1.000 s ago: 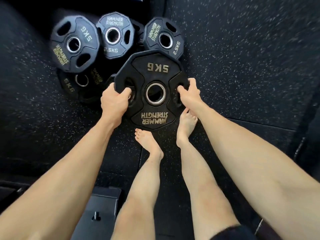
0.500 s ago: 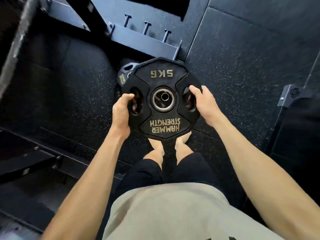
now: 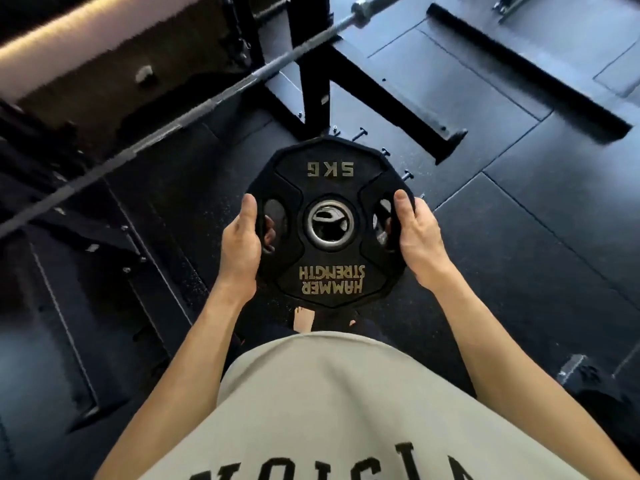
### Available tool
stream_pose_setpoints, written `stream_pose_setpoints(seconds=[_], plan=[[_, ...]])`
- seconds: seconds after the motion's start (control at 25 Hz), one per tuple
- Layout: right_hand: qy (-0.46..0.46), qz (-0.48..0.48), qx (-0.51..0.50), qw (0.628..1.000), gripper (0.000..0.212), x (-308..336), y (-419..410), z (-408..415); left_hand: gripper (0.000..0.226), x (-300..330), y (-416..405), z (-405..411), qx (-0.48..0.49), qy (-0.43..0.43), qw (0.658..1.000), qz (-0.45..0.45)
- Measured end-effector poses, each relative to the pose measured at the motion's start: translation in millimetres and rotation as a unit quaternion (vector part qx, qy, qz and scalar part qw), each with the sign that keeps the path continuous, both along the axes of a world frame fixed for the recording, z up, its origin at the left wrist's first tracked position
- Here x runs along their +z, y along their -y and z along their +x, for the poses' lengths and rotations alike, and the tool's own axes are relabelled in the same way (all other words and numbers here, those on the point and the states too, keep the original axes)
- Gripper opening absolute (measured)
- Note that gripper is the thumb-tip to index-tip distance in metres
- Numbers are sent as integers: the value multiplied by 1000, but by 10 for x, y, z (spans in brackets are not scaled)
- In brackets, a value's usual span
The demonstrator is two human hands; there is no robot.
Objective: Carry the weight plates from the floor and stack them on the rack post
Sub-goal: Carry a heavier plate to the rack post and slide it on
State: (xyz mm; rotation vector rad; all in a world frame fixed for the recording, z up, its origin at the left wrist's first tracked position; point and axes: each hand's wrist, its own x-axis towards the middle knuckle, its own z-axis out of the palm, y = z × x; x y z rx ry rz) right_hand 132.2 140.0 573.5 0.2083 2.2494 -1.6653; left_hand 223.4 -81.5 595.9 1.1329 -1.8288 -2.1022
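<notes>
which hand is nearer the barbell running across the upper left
Left. The left hand grips the left edge of the 5 kg plate, the side facing the barbell. The right hand grips the opposite edge, farther from the bar.

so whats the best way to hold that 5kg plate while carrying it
By the two oval cut-outs either side of the hub, coming in from each side edge. The 5kg plate lies face up; the left hand and right hand each hook fingers through a slot, thumbs on top.
</notes>
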Motion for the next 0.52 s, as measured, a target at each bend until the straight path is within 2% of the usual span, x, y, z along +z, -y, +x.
stream_pose_setpoints(seconds=[0.12,0.28,0.4,0.52], plan=[[-31,3,107,994,59,228,51,9,45,155,-181,455,116,-18,993,-11],[-75,-1,232,970,43,495,239,174,43,399,-455,1118,251,-48,967,-8],[-79,-47,320,943,36,670,565,535,45,586,-585,1735,348,-58,935,-33],[-85,-88,413,902,33,835,899,1113,46,758,-698,2441,450,-53,890,-59]])
